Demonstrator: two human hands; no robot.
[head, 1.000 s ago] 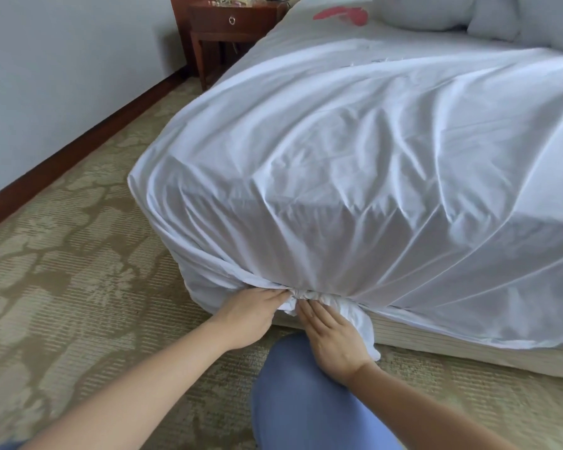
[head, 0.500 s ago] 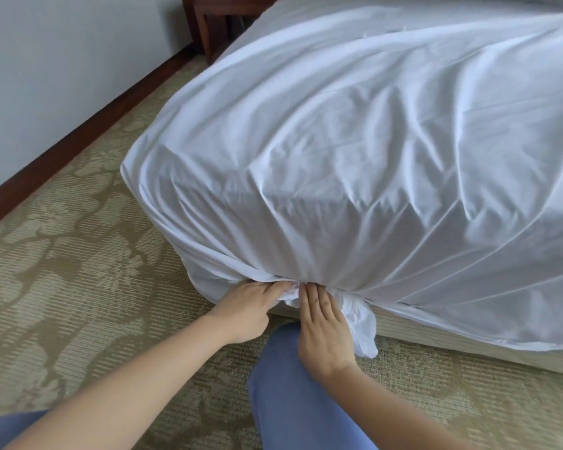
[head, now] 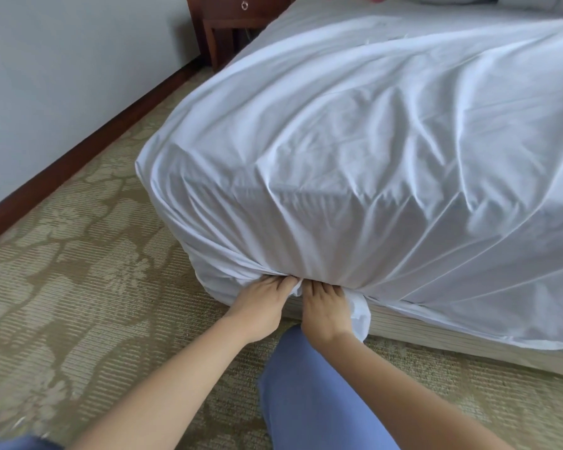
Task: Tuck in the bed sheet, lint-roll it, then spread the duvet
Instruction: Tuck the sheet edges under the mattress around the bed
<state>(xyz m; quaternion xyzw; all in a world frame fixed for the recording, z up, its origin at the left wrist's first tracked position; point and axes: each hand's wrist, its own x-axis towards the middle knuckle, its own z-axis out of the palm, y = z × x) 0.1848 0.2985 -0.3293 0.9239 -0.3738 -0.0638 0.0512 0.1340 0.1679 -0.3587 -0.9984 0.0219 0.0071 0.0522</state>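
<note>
Pale grey wall fills the upper left of the frame, edged by a dark wooden skirting board that runs down to a beige carpet with a large floral pattern. At upper centre stands a dark wooden nightstand with a ring pull on its drawer. Right of it, the bed's corner juts toward the lower centre, draped in a wrinkled white bed sheet whose folds gather to a bunch at the mattress's lower edge. At that bunch the left hand has its grip closed, fingers curled into the gathered cloth. Touching it on the right, the right hand lies with fingers fairly straight, tips pushed into the sheet under the mattress; a loose tail of sheet hangs just beside its wrist. Below the hands a blue-trousered knee shows. Along the lower right, the ribbed bed base is exposed beneath the sheet's hanging hem.
</note>
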